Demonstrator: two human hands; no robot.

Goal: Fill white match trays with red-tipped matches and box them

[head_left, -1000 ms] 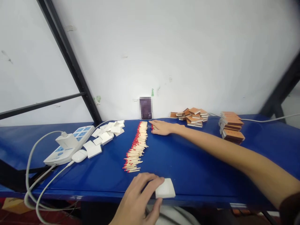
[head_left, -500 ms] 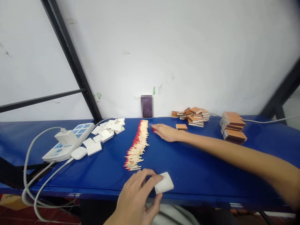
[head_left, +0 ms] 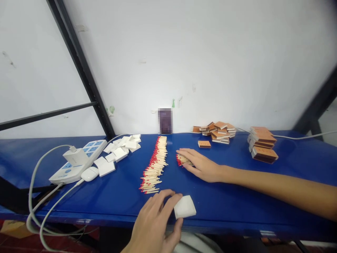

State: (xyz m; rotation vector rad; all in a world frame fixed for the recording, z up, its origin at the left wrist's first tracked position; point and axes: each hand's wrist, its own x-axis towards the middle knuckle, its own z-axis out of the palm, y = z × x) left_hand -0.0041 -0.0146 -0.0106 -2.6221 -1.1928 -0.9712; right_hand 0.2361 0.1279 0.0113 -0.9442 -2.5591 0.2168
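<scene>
My right hand [head_left: 201,165] lies palm down on the blue table [head_left: 226,189], its fingers covering a small bunch of red-tipped matches [head_left: 181,160] that sticks out at the fingertips. To its left runs a long row of matches [head_left: 155,165]. Near the front edge my left hand [head_left: 155,221] pinches a small white box tray [head_left: 184,207] between thumb and fingers, the tray resting on the table.
A heap of white box trays [head_left: 119,151] lies beside a white power strip [head_left: 79,161] with a plugged charger, cables and a white earbud case [head_left: 89,174]. Orange matchbox sleeves [head_left: 218,130] are piled at the back, one lone sleeve [head_left: 204,143], another stack [head_left: 262,144] at right.
My right hand has dragged a bunch of matches from the far end of the row back toward me. A lone orange sleeve now shows behind it. My left hand stays on the white tray.
</scene>
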